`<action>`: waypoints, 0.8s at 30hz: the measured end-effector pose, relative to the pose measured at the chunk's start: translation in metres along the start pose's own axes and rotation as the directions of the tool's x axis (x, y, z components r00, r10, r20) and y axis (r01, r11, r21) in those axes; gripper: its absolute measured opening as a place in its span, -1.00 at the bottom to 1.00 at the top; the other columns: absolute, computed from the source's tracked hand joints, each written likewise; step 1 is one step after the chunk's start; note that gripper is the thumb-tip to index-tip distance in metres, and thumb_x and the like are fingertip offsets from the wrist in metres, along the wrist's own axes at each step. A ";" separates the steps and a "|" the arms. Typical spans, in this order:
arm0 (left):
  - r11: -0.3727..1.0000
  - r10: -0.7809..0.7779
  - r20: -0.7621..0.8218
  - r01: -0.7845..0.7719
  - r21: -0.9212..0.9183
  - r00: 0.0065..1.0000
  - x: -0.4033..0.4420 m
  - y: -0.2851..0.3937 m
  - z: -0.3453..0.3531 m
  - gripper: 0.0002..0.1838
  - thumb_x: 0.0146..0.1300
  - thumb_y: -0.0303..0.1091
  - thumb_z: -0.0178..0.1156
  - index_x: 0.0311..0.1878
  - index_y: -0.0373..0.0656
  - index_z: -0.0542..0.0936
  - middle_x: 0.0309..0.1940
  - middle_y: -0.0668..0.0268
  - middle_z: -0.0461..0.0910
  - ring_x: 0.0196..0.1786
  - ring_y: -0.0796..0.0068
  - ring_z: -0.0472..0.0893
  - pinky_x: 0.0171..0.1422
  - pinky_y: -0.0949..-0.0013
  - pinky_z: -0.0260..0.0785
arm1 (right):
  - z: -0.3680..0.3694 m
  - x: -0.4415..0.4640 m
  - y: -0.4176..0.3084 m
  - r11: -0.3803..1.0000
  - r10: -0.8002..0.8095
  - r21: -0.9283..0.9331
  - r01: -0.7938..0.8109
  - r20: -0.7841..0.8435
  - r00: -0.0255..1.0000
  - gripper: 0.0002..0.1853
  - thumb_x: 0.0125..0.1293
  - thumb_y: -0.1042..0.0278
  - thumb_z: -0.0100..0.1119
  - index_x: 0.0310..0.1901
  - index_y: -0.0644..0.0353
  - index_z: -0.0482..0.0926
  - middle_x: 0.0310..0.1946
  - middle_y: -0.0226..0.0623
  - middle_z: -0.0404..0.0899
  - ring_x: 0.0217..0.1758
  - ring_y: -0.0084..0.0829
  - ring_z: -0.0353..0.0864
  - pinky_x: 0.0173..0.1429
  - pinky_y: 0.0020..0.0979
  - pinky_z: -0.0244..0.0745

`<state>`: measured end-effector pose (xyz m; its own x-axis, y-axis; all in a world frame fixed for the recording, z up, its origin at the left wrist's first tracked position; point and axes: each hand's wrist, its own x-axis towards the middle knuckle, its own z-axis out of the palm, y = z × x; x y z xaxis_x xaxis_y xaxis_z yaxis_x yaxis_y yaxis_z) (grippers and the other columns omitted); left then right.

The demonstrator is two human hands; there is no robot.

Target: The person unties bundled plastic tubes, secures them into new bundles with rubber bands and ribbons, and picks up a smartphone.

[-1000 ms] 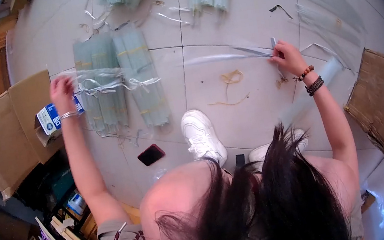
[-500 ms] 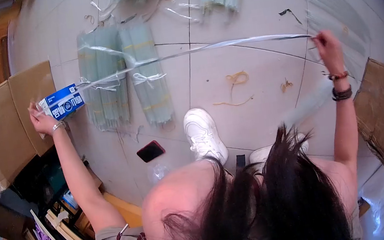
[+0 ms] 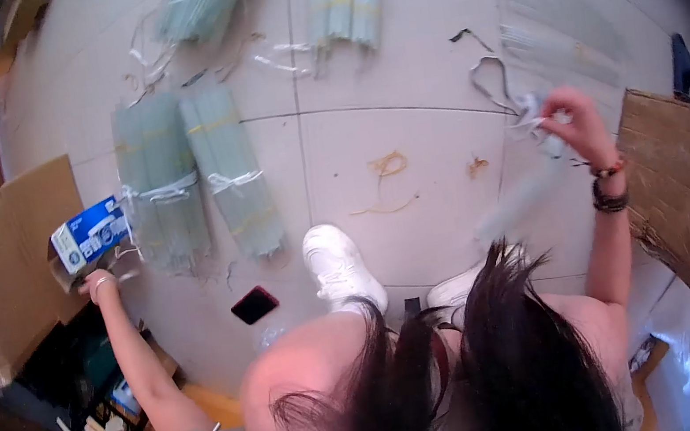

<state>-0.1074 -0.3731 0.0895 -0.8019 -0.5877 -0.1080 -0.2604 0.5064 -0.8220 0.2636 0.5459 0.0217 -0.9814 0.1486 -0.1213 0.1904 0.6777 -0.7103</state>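
My right hand (image 3: 574, 126) is closed in a pinch on a white plastic strip (image 3: 526, 113), whose slack end curls in a loop to the left, above the floor. My left hand (image 3: 97, 285) is at the lower edge of a blue and white box (image 3: 91, 234), fingers curled; what they hold is hidden. A bit of white string hangs beside that hand. Right of the box lie two bundles of long, translucent pale green strips, the left bundle (image 3: 156, 159) and the right bundle (image 3: 241, 209), each tied round with white string and yellow bands.
More pale bundles (image 3: 344, 1) lie at the far side. Yellow bands (image 3: 388, 164) and a phone (image 3: 254, 305) are on the tiled floor. An opened cardboard box (image 3: 12, 256) stands at left, a cardboard sheet (image 3: 674, 175) at right. My white shoe (image 3: 339, 265) is in the middle.
The strip was stretched between both hands; now it hangs slack and looped from my right hand. My left hand has moved down below the blue box. The view has shifted.
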 end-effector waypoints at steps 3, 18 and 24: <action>0.841 0.377 -0.505 -0.516 -0.165 0.776 -0.178 0.106 -0.122 -0.60 0.35 -0.37 0.14 0.25 -0.11 0.51 0.44 0.15 0.32 0.15 -0.01 0.61 0.10 0.04 0.54 | 0.008 0.027 -0.073 0.982 -0.122 0.163 0.092 0.185 0.975 -0.83 0.08 0.52 0.42 -0.37 0.26 0.56 -0.48 -0.35 0.57 -0.35 -0.46 0.56 -0.21 -0.41 0.46; -0.648 0.741 -0.647 0.062 -0.759 -0.177 -0.423 0.286 -0.288 -0.81 0.43 -0.34 0.12 -0.17 -0.23 0.65 -0.12 0.33 0.51 -0.04 0.53 0.53 0.22 0.36 0.42 | -0.057 0.027 -0.108 0.917 0.039 0.368 -0.154 0.299 0.953 -0.88 0.17 0.49 0.41 -0.39 0.30 0.63 -0.52 -0.46 0.56 -0.38 -0.70 0.50 -0.33 -0.61 0.36; -0.786 0.605 -0.755 -0.038 -0.617 -0.254 -0.455 0.269 -0.290 -0.40 0.42 -0.24 0.17 0.42 -0.28 0.28 0.38 0.12 0.40 0.41 0.26 0.42 0.52 0.16 0.21 | -0.018 0.036 -0.129 0.901 -0.192 0.423 0.098 0.187 0.963 -0.83 0.11 0.45 0.49 -0.34 0.32 0.69 -0.41 -0.31 0.68 -0.30 -0.51 0.63 -0.20 -0.50 0.51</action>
<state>0.0311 0.2134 0.0797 -0.3593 0.9320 -0.0476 -0.0969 0.0135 0.9952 0.2045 0.4767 0.1209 -0.9864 -0.1220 -0.1102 0.0659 0.3206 -0.9449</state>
